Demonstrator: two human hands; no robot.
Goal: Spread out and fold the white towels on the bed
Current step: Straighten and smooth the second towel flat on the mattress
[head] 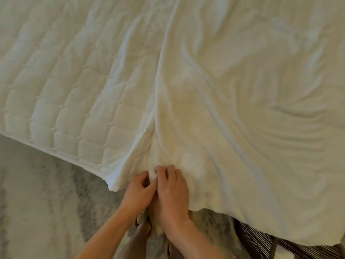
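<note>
Towel [233, 118] lies rumpled on the bed [56, 81], stretching away and rightward from both hands; left hand [139, 191] and right hand [171, 191], touching each other, pinch its near edge at the bed's edge.

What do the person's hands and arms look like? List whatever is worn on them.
Both the left hand and the right hand are bare: no gloves, and no rings show on the fingers. The left forearm and right forearm are bare to the frame's edge, with no sleeves, watch or bracelet in view.
</note>
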